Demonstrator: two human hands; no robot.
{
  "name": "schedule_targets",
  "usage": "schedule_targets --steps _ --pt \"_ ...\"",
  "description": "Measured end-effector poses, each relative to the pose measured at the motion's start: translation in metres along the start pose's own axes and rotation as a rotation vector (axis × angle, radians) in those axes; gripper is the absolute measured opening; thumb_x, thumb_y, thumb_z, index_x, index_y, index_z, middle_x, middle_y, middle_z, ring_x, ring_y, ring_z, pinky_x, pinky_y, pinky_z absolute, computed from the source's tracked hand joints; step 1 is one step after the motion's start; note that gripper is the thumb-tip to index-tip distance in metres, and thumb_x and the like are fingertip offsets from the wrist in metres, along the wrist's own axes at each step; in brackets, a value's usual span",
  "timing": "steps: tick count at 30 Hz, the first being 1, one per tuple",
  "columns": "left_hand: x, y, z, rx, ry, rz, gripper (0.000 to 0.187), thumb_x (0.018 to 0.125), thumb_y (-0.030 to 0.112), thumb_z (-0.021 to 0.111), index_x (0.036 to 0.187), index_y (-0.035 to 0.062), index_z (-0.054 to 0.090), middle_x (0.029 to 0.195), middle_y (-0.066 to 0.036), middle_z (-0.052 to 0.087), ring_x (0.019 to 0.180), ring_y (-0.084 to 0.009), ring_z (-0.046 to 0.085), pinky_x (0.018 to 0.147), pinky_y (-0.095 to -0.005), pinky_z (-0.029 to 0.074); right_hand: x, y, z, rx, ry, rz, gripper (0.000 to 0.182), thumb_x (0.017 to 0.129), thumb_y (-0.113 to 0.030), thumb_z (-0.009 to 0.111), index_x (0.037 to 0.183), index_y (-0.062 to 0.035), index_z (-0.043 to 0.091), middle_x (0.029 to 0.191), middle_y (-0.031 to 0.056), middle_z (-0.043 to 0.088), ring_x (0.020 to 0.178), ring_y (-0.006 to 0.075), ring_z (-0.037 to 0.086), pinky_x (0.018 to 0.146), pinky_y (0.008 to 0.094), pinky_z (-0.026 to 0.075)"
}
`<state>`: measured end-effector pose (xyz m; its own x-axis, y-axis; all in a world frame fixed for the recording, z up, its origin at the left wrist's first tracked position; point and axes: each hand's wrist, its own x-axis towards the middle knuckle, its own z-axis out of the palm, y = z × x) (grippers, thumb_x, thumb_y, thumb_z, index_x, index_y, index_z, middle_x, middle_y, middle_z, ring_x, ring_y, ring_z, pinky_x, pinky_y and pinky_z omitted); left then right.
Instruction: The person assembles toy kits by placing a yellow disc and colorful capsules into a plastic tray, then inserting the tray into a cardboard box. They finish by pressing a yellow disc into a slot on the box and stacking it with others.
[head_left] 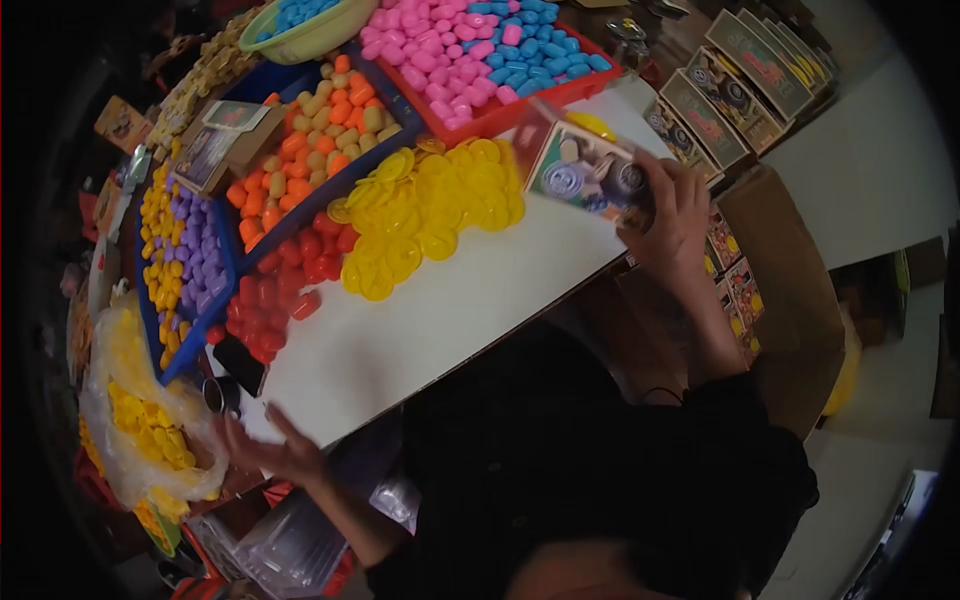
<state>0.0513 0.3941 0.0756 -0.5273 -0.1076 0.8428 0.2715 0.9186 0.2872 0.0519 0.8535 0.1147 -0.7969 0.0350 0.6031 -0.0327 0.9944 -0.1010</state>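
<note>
My right hand (pixel 672 220) is closed on a small printed box (pixel 585 175), held over the right end of the white table (pixel 400 350). Something yellow shows at the box's open top. Fingers spread and holding nothing, my left hand (pixel 270 450) is at the table's front left edge, near a small dark round container (pixel 221 394) and a black object (pixel 240 366). Yellow discs (pixel 430 205) are heaped mid-table, beside a pile of red capsules (pixel 268 305).
Blue trays (pixel 395 75) hold orange, tan, purple and yellow capsules. A red tray (pixel 590 88) has pink and blue ones. Printed boxes (pixel 735 95) stand at the upper right, above a cardboard carton (pixel 785 290). A plastic bag (pixel 110 440) of yellow pieces lies left.
</note>
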Motion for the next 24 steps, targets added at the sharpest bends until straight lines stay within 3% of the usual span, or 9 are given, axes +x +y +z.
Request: schedule_targets --steps 1,2,3,5,9,14,20,22,24 --pt "-0.002 -0.020 -0.036 0.260 -0.104 0.017 0.049 0.081 0.007 0.067 0.123 -0.0014 0.044 0.133 -0.020 0.032 0.117 -0.0309 0.044 0.093 -0.0411 0.043 -0.001 0.020 0.007 -0.016 0.009 0.024 0.084 0.056 -0.009 0.073 0.132 -0.0126 0.039 0.113 0.0133 0.048 0.103 0.0318 0.047 0.085 0.0430 0.038" --pt "-0.018 -0.052 -0.067 0.612 -0.006 0.034 0.046 0.082 0.015 0.068 0.120 -0.0011 0.048 0.128 -0.019 0.039 0.112 -0.0313 0.048 0.090 -0.0438 0.044 -0.005 0.040 0.025 -0.285 0.002 0.067 0.076 0.061 -0.008 0.070 0.131 -0.0132 0.041 0.113 0.0129 0.048 0.103 0.0327 0.046 0.084 0.0446 0.038" --pt "-0.021 -0.071 -0.104 0.658 -0.058 0.068 0.044 0.080 0.030 0.070 0.113 0.0048 0.056 0.111 -0.016 0.056 0.104 -0.0323 0.054 0.086 -0.0427 0.045 -0.015 0.057 0.043 -0.551 -0.009 0.109 0.069 0.066 -0.008 0.066 0.130 -0.0139 0.043 0.113 0.0125 0.048 0.102 0.0335 0.046 0.082 0.0463 0.038" --pt "-0.053 -0.077 -0.159 1.219 -0.309 -0.032 0.044 0.078 0.024 0.071 0.112 0.0021 0.053 0.097 -0.008 0.056 0.087 -0.0194 0.056 0.071 -0.0322 0.046 -0.046 0.086 0.098 -0.647 -0.023 0.104 0.064 0.069 -0.007 0.064 0.129 -0.0144 0.044 0.111 0.0118 0.048 0.101 0.0334 0.046 0.079 0.0462 0.040" --pt "-0.074 -0.086 -0.190 0.987 -0.423 -0.278 0.042 0.077 0.021 0.071 0.110 0.0025 0.053 0.094 -0.006 0.055 0.083 -0.0174 0.054 0.069 -0.0305 0.044 -0.035 0.099 0.105 -0.636 -0.178 0.158 0.054 0.075 -0.007 0.060 0.126 -0.0142 0.047 0.104 0.0101 0.048 0.096 0.0315 0.047 0.072 0.0427 0.044" --pt "-0.088 -0.106 -0.222 0.554 -0.538 -0.638 0.039 0.074 0.018 0.072 0.105 0.0030 0.053 0.088 -0.004 0.053 0.076 -0.0140 0.051 0.065 -0.0275 0.042 -0.017 0.140 0.116 -0.502 -0.046 0.002 0.050 0.075 -0.005 0.059 0.124 -0.0123 0.049 0.102 0.0105 0.047 0.093 0.0295 0.049 0.073 0.0417 0.047" --pt "-0.120 -0.131 -0.316 0.173 -0.404 -0.986 0.036 0.072 0.015 0.072 0.101 0.0035 0.053 0.081 -0.002 0.052 0.070 -0.0106 0.047 0.060 -0.0246 0.039 -0.012 0.088 0.107 -0.151 -0.079 0.097 0.054 0.074 -0.011 0.067 0.124 -0.0062 0.046 0.122 0.0160 0.044 0.109 0.0389 0.042 0.091 0.0493 0.038" --pt "-0.153 -0.160 -0.332 0.092 -0.421 -0.925 0.035 0.068 0.018 0.075 0.095 0.0053 0.058 0.091 -0.011 0.061 0.078 -0.0265 0.058 0.064 -0.0361 0.045 -0.009 0.070 0.106 -0.022 -0.094 0.038 0.054 0.073 -0.010 0.068 0.122 -0.0053 0.046 0.123 0.0160 0.043 0.108 0.0391 0.042 0.091 0.0491 0.039" --pt "-0.144 -0.133 -0.321 0.224 -0.380 -0.903 0.030 0.066 0.016 0.075 0.088 0.0037 0.057 0.085 -0.012 0.061 0.074 -0.0274 0.057 0.062 -0.0369 0.043 -0.004 0.056 0.113 0.020 -0.030 -0.037 0.053 0.073 -0.010 0.068 0.122 -0.0054 0.047 0.123 0.0162 0.043 0.108 0.0391 0.042 0.091 0.0492 0.039"
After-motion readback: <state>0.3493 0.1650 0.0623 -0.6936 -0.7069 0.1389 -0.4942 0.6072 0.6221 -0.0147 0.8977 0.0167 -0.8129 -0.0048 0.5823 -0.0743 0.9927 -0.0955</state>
